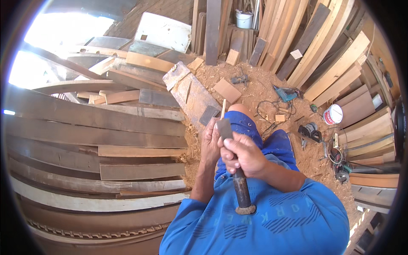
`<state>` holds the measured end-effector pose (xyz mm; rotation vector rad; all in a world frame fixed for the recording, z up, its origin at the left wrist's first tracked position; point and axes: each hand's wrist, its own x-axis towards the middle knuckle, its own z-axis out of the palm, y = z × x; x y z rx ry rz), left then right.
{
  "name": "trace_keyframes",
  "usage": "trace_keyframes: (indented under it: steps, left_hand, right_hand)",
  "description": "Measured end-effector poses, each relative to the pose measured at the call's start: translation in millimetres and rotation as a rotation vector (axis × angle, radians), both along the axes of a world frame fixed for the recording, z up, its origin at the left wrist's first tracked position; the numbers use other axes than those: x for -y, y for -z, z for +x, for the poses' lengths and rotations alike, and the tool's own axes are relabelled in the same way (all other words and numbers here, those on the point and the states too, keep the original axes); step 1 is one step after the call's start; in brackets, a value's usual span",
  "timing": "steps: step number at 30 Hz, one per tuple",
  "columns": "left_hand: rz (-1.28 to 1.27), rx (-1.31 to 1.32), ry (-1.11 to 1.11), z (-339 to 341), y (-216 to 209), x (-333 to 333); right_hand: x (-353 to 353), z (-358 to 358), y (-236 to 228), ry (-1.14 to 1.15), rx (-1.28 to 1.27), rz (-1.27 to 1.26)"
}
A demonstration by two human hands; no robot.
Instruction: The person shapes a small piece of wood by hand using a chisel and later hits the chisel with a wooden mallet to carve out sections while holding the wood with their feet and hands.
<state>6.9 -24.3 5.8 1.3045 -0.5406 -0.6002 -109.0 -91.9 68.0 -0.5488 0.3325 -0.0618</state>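
My right hand is wrapped round a chisel with a dark round handle, its worn butt end pointing back at my blue shirt. The broad dark blade points away from me, above my lap. Close beside it, my left hand is closed on a thin pale wooden stick, whose tip stands out past the blade. The stick's lower part is hidden behind the blade and my fingers. Both hands are nearly touching, over my blue trousers.
Long stacked boards fill the left side. A worn plank lies ahead on sawdust, near a square wooden piece. To the right are a teal power tool, cords, a grinder, a white bucket and leaning planks.
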Motion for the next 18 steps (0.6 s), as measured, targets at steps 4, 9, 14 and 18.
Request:
trace_keyframes:
  steps: [4,9,14,18]
  left_hand:
    - [0.120,0.162,0.146,9.1,-2.3,-12.4]
    - [0.119,0.406,0.178,-4.5,-17.0,-19.4]
    - [0.116,0.372,0.141,-9.8,-20.6,-23.2]
    - [0.100,0.327,0.109,-19.8,-15.9,-23.1]
  right_hand:
    - [-5.8,-7.5,2.9,0.015,0.019,-0.028]
    - [-6.5,-15.4,2.9,0.055,0.031,-0.111]
    - [-7.5,-15.7,0.4,0.059,0.043,-0.155]
    - [-6.4,-19.5,0.1,0.063,0.031,-0.122]
